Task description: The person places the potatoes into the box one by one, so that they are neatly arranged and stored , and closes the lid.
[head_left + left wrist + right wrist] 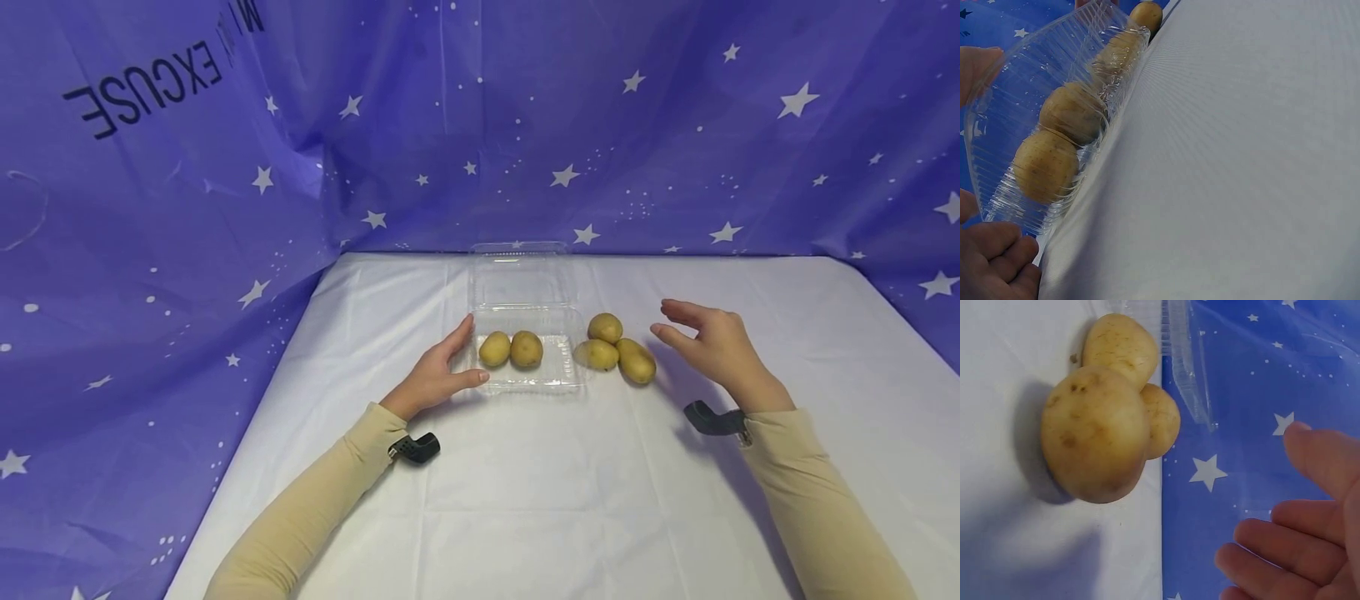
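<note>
A clear plastic hinged box (566, 379) stands with its lid (521, 279) raised at the back. Inside lie two potatoes, one at the left (494, 349) and one beside it (527, 349). My left hand (431, 379) touches the box's left side, thumb near the front corner and forefinger along the side. Just right of the box three more potatoes sit bunched: a rear one (605, 327), one close to the box wall (602, 355) and a longer one (637, 362). To their right my right hand (716, 346) hovers, fingers loosely bent, holding nothing.
White cloth (525, 500) covers the table. Purple sheeting with stars (562, 125) hangs along the back and left. Each wrist carries a dark camera mount, one on the left (417, 448) and one on the right (712, 419).
</note>
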Tool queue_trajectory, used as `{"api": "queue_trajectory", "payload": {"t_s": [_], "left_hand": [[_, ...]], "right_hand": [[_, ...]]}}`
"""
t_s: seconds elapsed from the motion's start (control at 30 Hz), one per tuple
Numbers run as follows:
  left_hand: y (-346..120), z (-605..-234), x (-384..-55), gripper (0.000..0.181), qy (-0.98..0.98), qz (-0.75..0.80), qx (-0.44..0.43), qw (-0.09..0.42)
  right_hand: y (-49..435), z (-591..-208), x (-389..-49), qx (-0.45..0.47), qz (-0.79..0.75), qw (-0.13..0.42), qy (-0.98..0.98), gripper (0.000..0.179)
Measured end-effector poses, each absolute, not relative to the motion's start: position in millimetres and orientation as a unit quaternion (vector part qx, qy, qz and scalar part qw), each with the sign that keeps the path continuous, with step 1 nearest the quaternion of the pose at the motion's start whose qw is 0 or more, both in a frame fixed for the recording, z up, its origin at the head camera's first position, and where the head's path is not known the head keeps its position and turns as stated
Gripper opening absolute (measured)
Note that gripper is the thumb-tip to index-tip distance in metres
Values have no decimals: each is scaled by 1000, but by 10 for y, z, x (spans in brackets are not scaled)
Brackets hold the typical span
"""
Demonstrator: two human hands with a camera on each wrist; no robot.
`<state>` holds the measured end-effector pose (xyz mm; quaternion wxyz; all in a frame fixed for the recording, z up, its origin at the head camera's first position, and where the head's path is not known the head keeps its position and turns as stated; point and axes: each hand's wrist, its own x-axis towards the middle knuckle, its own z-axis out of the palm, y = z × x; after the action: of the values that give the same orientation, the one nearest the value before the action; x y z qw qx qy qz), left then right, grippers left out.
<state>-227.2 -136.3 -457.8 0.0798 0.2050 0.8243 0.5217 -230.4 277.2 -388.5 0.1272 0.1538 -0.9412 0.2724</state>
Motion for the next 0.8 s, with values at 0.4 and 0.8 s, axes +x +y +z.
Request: {"api": "queue_trajectory", "payload": {"t_s": [0.4, 0.8], "left_hand": [[-1358, -4573, -2264, 101, 823, 521, 210, 79], [-1369, -4554, -2257, 102, 819, 529, 207, 83]], "right_hand": [[2796, -4043, -2358, 152, 267, 29, -951, 69], [2736, -4172, -2394, 170, 250, -53, -952, 84]]}}
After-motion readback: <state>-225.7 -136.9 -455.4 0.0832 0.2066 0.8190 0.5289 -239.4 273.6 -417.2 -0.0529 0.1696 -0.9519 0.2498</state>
